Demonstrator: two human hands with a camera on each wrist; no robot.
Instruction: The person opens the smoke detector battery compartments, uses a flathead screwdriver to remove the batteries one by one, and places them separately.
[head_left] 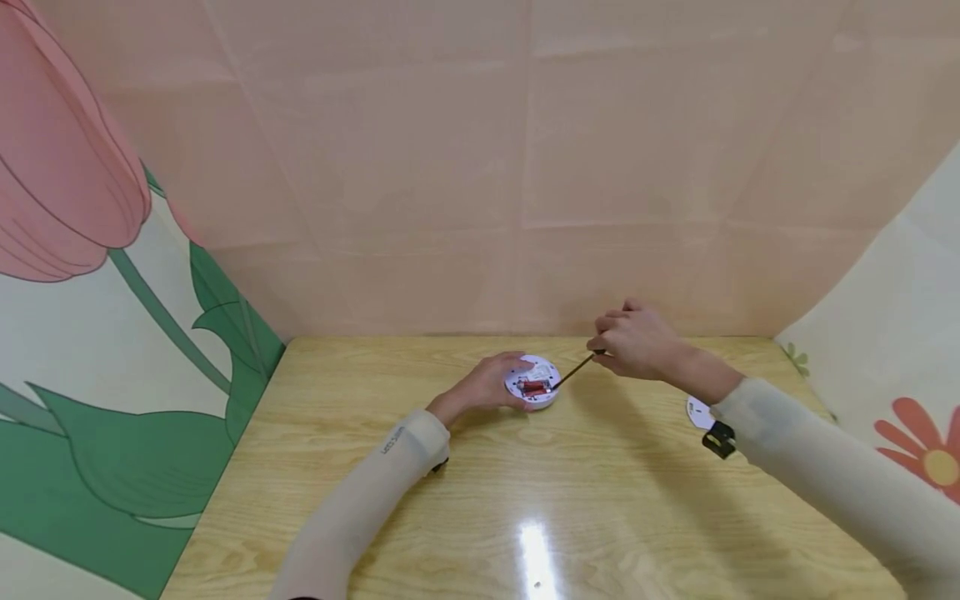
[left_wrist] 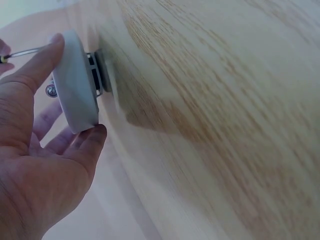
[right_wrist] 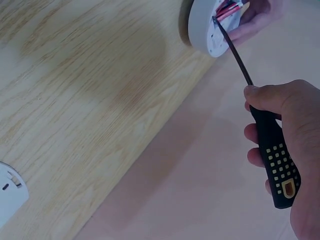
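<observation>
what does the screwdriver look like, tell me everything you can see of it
The screwdriver has a black handle dotted with a pale grid, a gold-rimmed hole near its end, and a thin shaft that looks like metal. The right hand grips the handle. It slants down above the table toward the person's left, its tip at the upturned face of the white disc, beside something red. The tip's shape is too small to make out.

From here I can't read the print (head_left: 393,440) on the sleeve (head_left: 363,500) behind the left hand (head_left: 489,383); near the right hand (head_left: 637,342), the other sleeve (head_left: 810,462) covers part of the plate (head_left: 700,413).
</observation>
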